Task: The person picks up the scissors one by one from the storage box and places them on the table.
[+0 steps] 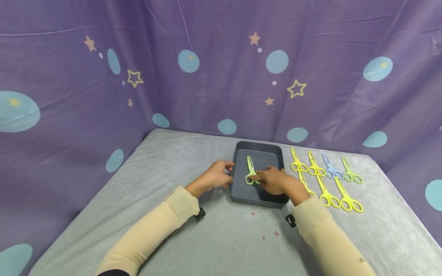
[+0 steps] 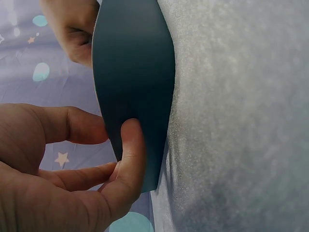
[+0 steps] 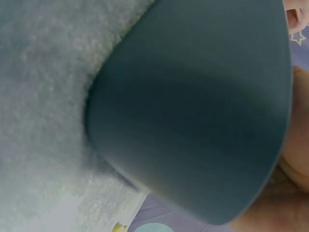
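Observation:
A dark grey tray [image 1: 260, 202] sits on the cloth-covered table. Over its floor is a pair of light green scissors [image 1: 250, 165], blades pointing away and handle loops toward me. My right hand [image 1: 274, 181] reaches over the tray's right side, its fingers gripping the scissors at the handles and partly covering one loop. In the right wrist view the tray's outer wall [image 3: 193, 111] hides those fingertips. At the tray's left side, my left hand [image 1: 217, 174] pinches the wall near the rim. The left wrist view shows one fingertip [image 2: 133, 133] against the outside and others at the rim.
Right of the tray lie several yellow scissors [image 1: 349, 201] in two rows, with blue scissors [image 1: 332, 170] and green scissors [image 1: 351, 174] in the far row. A purple patterned curtain [image 1: 221, 88] hangs behind and left of the table [image 1: 238, 245]. Small red spots mark the cloth.

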The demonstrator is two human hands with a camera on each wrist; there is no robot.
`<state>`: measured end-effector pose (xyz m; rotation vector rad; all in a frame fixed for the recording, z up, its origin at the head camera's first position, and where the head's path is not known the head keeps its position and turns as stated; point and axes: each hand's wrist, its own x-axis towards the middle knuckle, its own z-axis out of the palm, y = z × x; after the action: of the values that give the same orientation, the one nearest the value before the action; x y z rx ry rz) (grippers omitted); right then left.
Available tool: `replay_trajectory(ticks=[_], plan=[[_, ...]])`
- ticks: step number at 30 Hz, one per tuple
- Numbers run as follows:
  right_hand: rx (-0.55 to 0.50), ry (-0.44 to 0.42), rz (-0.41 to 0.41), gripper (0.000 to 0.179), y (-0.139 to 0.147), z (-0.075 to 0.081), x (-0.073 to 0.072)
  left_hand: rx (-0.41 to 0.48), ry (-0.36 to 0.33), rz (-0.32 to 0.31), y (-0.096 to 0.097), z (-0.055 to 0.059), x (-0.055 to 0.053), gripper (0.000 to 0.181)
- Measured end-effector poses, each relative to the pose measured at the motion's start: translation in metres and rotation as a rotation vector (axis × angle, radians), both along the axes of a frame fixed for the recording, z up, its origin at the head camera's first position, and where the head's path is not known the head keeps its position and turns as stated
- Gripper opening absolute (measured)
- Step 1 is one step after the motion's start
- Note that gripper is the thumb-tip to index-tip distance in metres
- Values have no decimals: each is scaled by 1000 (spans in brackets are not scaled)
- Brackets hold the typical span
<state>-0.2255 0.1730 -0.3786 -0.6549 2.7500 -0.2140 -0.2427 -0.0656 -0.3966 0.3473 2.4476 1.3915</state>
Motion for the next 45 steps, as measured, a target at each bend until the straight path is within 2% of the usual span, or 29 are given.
replay_trajectory(ticks=[6, 11, 18, 24, 30, 45], plan=[[-24, 92, 55, 42, -1, 0, -4, -1, -1, -5, -1, 2, 1, 68], [-83, 153, 83, 34, -4, -2, -7, 1, 3, -2, 0, 2, 1, 68], [-143, 274, 106, 35, -10, -6, -11, 2, -5, -4, 0, 0, -2, 66], [-97, 262, 56, 39, -17, -10, -15, 3, -7, -17, 0, 0, -1, 66], [-22, 230, 58, 38, -22, -14, -18, 10, -12, -24, -1, 0, -1, 66], [-33, 114, 6, 20, -27, -19, -23, 12, -25, -8, 1, 1, -2, 65]])
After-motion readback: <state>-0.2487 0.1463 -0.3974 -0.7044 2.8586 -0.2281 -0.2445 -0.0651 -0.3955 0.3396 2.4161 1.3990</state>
